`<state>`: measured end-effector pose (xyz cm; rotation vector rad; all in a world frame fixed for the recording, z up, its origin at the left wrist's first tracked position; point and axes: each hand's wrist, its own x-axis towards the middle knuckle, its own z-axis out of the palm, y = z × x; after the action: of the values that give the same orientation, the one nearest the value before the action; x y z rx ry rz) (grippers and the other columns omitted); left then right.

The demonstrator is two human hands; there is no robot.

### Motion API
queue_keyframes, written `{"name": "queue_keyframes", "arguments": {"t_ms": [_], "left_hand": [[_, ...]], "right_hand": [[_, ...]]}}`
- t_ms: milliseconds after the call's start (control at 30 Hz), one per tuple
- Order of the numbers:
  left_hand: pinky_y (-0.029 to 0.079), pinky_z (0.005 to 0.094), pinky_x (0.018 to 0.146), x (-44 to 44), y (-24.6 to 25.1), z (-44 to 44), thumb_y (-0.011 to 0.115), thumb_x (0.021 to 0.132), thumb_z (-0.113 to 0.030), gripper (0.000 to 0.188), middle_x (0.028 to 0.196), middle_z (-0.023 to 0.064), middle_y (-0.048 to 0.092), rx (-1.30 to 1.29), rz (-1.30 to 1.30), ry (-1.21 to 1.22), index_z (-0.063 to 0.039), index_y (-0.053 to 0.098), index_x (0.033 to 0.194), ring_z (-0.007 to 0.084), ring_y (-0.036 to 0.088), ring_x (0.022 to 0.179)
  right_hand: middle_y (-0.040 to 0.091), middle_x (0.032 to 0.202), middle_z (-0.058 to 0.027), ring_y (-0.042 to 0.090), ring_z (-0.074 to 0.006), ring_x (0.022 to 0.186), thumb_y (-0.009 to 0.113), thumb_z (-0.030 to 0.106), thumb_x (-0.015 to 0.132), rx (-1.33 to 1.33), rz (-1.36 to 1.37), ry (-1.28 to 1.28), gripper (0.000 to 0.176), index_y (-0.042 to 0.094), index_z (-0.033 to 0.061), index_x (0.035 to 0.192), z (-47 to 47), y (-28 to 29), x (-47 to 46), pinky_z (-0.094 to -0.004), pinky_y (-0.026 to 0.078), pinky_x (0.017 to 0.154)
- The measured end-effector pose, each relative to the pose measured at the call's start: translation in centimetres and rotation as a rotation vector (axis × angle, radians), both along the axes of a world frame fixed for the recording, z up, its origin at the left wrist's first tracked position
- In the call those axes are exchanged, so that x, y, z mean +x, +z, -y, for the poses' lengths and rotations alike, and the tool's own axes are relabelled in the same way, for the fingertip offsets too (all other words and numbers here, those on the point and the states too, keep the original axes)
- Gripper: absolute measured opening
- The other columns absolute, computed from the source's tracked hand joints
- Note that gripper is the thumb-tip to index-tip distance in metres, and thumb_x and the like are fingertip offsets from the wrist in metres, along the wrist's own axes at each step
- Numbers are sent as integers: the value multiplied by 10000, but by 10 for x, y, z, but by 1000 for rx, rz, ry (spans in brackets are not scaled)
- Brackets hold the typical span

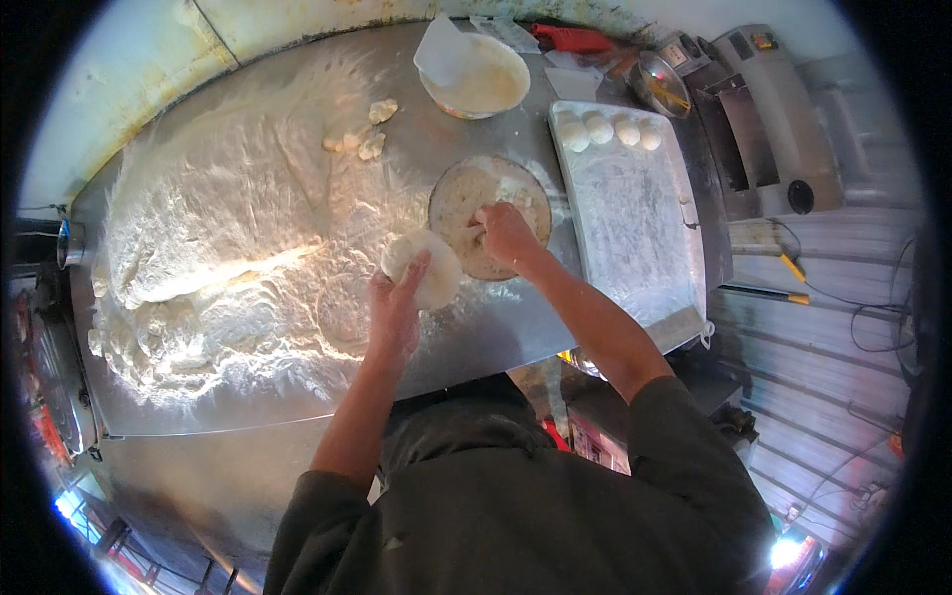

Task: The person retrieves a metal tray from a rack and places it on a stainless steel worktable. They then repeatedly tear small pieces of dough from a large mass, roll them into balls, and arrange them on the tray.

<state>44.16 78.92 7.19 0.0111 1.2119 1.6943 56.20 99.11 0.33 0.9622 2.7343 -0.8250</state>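
Observation:
My left hand (394,316) holds a flattened round of dough (439,279) just above the table, thumb on top of it. Close by on its right is a round shallow container (547,238) of a pale brown, crumbly mixture (457,197) with whitish patches. Over the middle of that mixture is my right hand (509,234), its fingers bunched and pointing left. Whether anything is pinched between those fingertips is hidden. The dough round partly overlaps the container's lower left edge in view.
Loose flour (223,201) covers the metal table's left side, with small dough pieces (372,145) behind. A white bowl (476,114) stands at the back. Several dough balls (599,128) sit in a floured metal tray (632,230) at right, near a metal bowl (658,82) and a machine (773,126).

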Motion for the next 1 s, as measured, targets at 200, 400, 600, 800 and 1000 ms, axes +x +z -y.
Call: {"name": "queue_keyframes", "arguments": {"t_ms": [200, 400, 600, 800, 1000], "left_hand": [[536, 308, 791, 9, -10, -47, 649, 965, -243, 369, 1065, 90, 669, -46, -12, 77, 33, 598, 1204, 161, 649, 956], [546, 327, 770, 18, -17, -72, 590, 1002, -304, 374, 1051, 102, 669, 41, 173, 59, 26, 599, 1179, 181, 658, 932], [561, 354, 858, 13, -15, -76, 559, 1015, -312, 401, 1123, 133, 648, 62, 284, 74, 33, 556, 1220, 223, 659, 1015], [515, 404, 982, 6, 13, -68, 589, 992, -223, 428, 1256, 161, 590, 154, 357, -14, 54, 488, 1302, 283, 610, 1142], [557, 369, 922, 4, 37, -59, 595, 966, -114, 365, 1211, 157, 617, 70, 335, -279, 50, 505, 1280, 259, 645, 1085]], "right_hand": [[712, 872, -213, 698, -327, 740, 685, 34, 744, -843, -422, -715, 234, 735, 25, 972, -16, 42, -7, -392, 556, 696], [707, 898, -219, 704, -337, 820, 677, 72, 787, -226, -310, -53, 254, 706, -19, 1022, 10, 99, -19, -401, 552, 759], [692, 1092, -205, 675, -340, 1027, 631, 36, 809, 5, -380, 38, 380, 644, 5, 1187, 31, 128, -10, -386, 534, 882], [400, 1517, -138, 529, -243, 1279, 855, 58, 708, -751, -312, -324, 1136, 122, 143, 1572, 16, 111, 36, -406, 455, 1075], [422, 1493, -84, 441, -219, 1341, 953, 200, 601, -696, -554, -151, 1200, 221, 123, 1549, 43, 80, 29, -371, 366, 1132]]}}
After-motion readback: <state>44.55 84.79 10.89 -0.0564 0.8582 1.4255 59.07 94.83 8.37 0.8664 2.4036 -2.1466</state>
